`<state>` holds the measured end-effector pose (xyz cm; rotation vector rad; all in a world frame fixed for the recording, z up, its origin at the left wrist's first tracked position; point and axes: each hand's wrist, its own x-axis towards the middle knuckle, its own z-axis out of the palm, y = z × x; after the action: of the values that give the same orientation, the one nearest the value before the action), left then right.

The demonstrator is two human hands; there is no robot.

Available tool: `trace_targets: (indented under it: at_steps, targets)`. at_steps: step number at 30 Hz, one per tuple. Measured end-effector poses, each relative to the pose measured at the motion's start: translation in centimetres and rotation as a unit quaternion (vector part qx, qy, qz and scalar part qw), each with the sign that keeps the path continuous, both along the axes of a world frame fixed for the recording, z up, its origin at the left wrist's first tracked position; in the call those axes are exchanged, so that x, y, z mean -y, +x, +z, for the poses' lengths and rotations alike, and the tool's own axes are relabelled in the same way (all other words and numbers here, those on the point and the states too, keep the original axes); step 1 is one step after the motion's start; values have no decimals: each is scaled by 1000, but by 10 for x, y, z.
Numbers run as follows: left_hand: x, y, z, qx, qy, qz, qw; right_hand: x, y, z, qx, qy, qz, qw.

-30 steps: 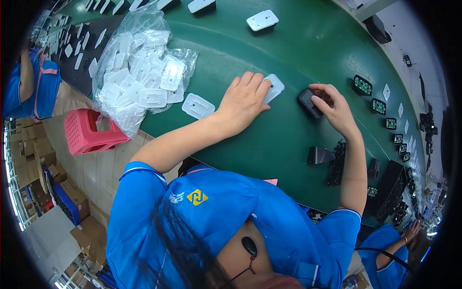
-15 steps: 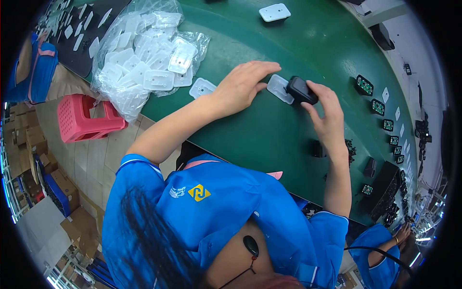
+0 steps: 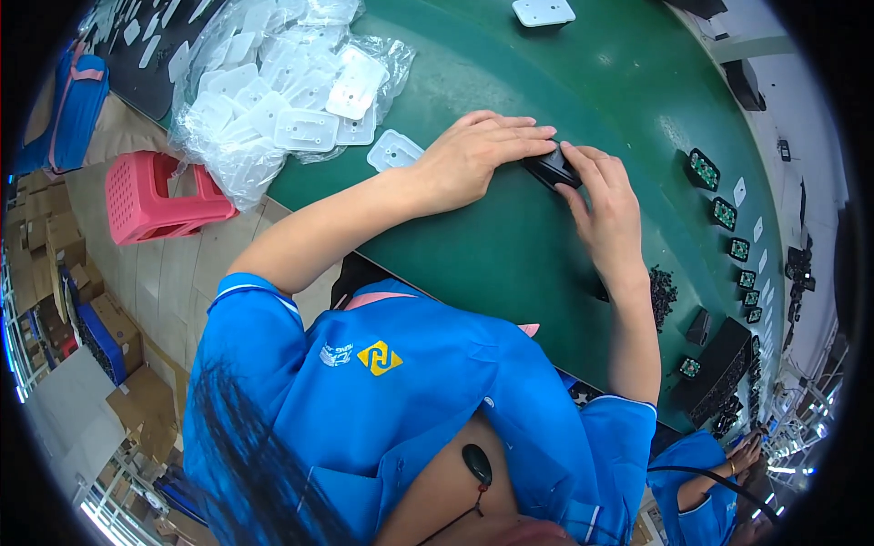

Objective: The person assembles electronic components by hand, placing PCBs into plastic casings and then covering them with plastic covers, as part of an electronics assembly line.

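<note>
A small black plastic housing [image 3: 552, 169] is on the green table in front of me, between my two hands. My right hand [image 3: 603, 202] grips its right side, with the thumb near me and the fingers on the far side. My left hand [image 3: 469, 162] reaches across from the left, its fingers pressed together against the housing's far left end; its thumb is hidden. No white plate shows under the housing now. Left of my left hand, beside the forearm, lies a loose white plastic plate [image 3: 395, 151].
A clear bag of white plates [image 3: 305, 129] lies at the left. Several black housings with green circuit boards [image 3: 704, 170] line the right, near small black parts [image 3: 663, 296] and a black bin [image 3: 719, 369]. A pink stool [image 3: 155, 200] stands left; a co-worker's arm [image 3: 706, 491] shows lower right.
My right hand has brought the black housing left and down over the white plate, which is now out of sight. My left hand has moved right onto the housing. The view has shifted slightly.
</note>
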<state>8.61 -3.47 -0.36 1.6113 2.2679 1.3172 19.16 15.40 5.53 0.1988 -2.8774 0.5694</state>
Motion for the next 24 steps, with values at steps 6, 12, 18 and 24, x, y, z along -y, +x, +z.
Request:
trace_targets:
  at_steps: [6,12,18,24]
  targets:
    - [3,-5,1,-58,-40,-16,997,0,0,-3,0,24,10,1000]
    - [2,-6,0,-148,-56,-15,987,9,5,-10,-42,97,-17,994]
    - [5,-18,8,-257,-91,-41,961,14,5,-19,-82,164,-31,983]
    - [3,-23,7,-305,-100,-59,945,7,2,-9,-20,15,-52,998]
